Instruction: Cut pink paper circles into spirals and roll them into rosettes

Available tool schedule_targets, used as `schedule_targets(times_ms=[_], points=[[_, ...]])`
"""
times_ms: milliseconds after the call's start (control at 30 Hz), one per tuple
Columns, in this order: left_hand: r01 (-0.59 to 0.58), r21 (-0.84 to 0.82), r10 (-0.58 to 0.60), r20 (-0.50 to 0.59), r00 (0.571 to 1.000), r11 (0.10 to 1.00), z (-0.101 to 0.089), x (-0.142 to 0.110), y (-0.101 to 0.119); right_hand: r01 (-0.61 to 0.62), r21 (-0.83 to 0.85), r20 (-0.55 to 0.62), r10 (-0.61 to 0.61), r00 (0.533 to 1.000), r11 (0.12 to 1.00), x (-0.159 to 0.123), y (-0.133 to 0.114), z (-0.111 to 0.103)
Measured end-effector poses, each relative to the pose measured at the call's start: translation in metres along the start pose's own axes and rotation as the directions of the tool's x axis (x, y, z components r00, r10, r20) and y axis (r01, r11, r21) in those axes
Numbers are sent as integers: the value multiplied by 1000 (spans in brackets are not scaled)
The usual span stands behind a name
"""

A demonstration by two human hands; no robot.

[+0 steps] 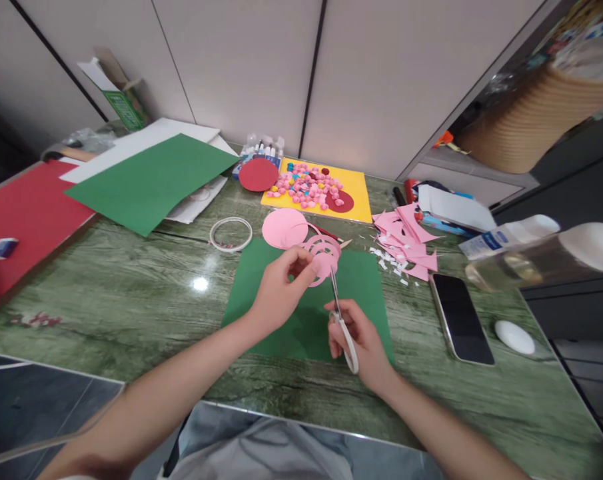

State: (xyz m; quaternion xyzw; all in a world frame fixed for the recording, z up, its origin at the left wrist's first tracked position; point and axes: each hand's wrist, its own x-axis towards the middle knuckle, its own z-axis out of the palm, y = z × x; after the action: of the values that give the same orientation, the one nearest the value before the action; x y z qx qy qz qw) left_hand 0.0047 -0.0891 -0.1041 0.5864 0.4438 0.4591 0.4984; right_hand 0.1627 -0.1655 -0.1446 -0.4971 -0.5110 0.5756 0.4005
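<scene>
My left hand (287, 280) pinches a pink paper spiral (325, 261) that is partly cut into a coiled strip. Around the handles of a pair of white-handled scissors (350, 343) my right hand (358, 340) is closed. Their blades point away from me and meet the lower right edge of the pink paper. Beneath both hands lies a green paper sheet (281, 340). Just beyond my left hand rests a pink paper circle (281, 228). A pencil-like red stick (326, 232) lies partly hidden behind the spiral.
Pink paper scraps (406, 243) lie right of the green sheet, near a phone (462, 319) and a bottle (526, 263). A yellow sheet (356, 180) at the back bears several small pink pieces. A tape roll (230, 235) and a large green sheet (156, 177) are on the left.
</scene>
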Motion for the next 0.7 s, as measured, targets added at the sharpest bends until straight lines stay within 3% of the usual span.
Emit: schedule_targets(times_ms=[133,300,533,700], points=[[17,67,-24,108,994,998,1,-1,1,11,8,-7,-11,1000,1000,0,0,0],[-18,136,4,108,994,991,1,-2,3,25,17,1,-25,1000,1000,0,0,1],[-77,255,21,214,977,964,1,-2,6,57,15,7,-57,998,998,0,-1,-1],[-59,248,8,200,980,967,0,-2,6,51,14,-5,-51,999,999,0,-1,-1]])
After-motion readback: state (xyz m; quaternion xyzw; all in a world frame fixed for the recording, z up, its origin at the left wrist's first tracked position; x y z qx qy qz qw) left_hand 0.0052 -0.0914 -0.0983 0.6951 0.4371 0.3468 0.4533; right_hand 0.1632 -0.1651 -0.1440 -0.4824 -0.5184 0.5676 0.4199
